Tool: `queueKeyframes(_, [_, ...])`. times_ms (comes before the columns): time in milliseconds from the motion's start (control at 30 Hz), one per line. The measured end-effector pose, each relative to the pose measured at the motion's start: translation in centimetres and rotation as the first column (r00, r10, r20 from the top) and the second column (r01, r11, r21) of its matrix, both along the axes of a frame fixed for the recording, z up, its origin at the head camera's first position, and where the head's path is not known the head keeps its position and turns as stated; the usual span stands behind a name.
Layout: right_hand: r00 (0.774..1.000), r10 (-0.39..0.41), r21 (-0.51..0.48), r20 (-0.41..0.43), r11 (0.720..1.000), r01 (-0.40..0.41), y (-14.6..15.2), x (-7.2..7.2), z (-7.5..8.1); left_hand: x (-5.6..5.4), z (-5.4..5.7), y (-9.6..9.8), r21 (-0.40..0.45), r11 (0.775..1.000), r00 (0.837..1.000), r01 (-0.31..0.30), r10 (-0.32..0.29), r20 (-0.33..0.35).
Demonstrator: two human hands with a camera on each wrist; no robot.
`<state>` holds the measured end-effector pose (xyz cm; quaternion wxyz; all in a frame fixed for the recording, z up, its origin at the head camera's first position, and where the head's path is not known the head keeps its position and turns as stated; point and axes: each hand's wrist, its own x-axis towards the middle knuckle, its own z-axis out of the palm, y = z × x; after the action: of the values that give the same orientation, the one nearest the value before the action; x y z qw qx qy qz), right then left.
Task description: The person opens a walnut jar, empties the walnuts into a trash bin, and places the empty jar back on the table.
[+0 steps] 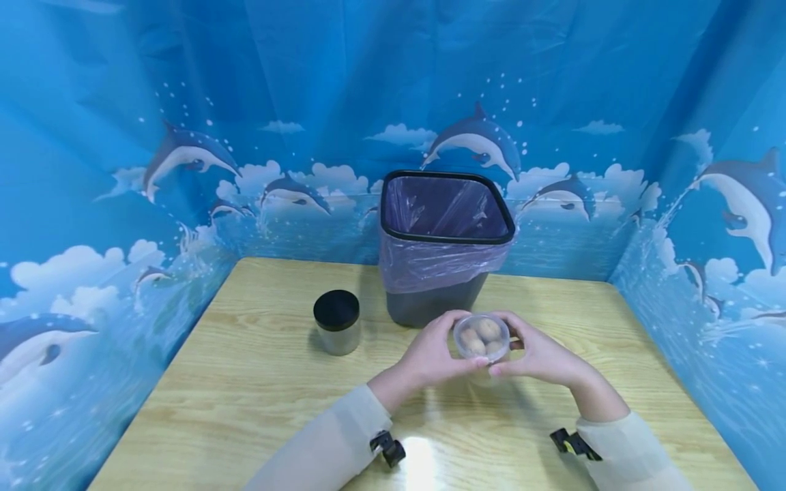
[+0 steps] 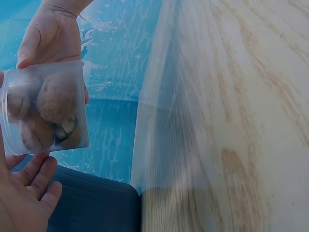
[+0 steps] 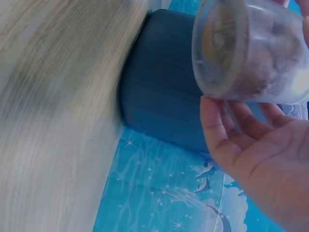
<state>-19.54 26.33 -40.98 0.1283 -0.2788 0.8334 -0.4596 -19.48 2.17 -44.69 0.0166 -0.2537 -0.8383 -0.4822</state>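
Both hands hold a clear plastic jar between them over the table, close in front of the trash bin. Several walnuts fill it, seen through its wall and, in the head view, from above. My left hand grips the jar's left side, its thumb at the near side of the rim. On the opposite side my right hand has its thumb at the front and its fingers curved round the wall. The right wrist view shows the jar's round base raised off the tabletop.
A grey trash bin with a purple liner and a black rim stands behind the hands. Left of it is another clear jar with a black lid. Blue dolphin-print sheeting surrounds the wooden table at the back and sides.
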Motion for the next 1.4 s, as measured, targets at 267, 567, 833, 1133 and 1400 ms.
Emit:
queueKeyframes(267, [0.999, -0.018, -0.015, -0.043, 1.000, 0.017, -0.1, -0.2, -0.6, 0.2, 0.1, -0.2, 0.045, 0.998, 0.999, -0.039, 0.039, 0.000])
queueKeyframes(567, [1.000, -0.023, -0.054, -0.010, 0.998, 0.022, -0.6, -0.1, -1.3, 0.3, 0.0, -0.3, 0.105, 0.992, 0.997, -0.074, 0.073, 0.011])
queueKeyframes(833, [0.998, -0.060, -0.066, 0.006, 0.996, 0.060, -1.1, 0.2, -1.3, 0.4, 0.0, -0.4, 0.226, 0.970, 0.996, -0.088, 0.090, 0.002])
queueKeyframes(1133, [0.997, -0.078, -0.075, -0.009, 0.994, 0.077, -1.1, 0.1, -1.3, 0.3, -0.2, -0.4, 0.267, 0.960, 0.996, -0.087, 0.089, 0.004])
queueKeyframes(1400, [0.995, -0.085, -0.109, -0.054, 0.991, 0.079, -1.1, 0.1, -1.4, 0.5, -0.2, -0.5, 0.314, 0.945, 0.996, -0.087, 0.087, 0.014])
